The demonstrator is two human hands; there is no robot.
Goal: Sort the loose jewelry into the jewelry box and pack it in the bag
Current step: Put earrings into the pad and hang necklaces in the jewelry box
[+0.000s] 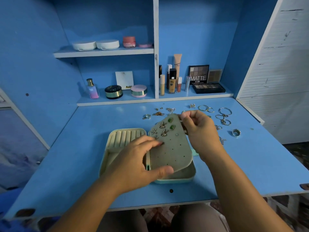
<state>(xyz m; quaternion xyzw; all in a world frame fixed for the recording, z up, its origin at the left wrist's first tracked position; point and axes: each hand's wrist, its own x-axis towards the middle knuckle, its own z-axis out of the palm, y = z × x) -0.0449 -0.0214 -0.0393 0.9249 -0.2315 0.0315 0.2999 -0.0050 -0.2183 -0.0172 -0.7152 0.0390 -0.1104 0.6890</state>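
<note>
The grey earring panel (173,151) is gripped by the left hand (138,163), with the thumb set against its near edge and the fingers laid across its face. The right hand (200,129) is curled at the panel's far corner, fingertips bunched together. Whether the corner itself or some small piece is pinched there cannot be told.

The panel is held tilted up over the right half of the open jewelry box (187,176), which lies on the blue desk (75,156) directly in front of the person. Two butterfly earrings (163,125), two green stone earrings (172,127) and a starfish stud (153,131) are pinned in the panel's upper part, and open holes are seen lower down. The left half of the box is taken up by ring rolls (127,136).

Loose jewelry is scattered beyond and to the right of the box: rings (147,116), hoop earrings (205,108), bangles (224,112), a wide ring (236,132) and chains (222,140). The rightmost pieces lie near the desk's right edge. Bare surface is left on the box's left side and between it and the front edge. Cosmetics (172,81) are stood on the shelf behind.
</note>
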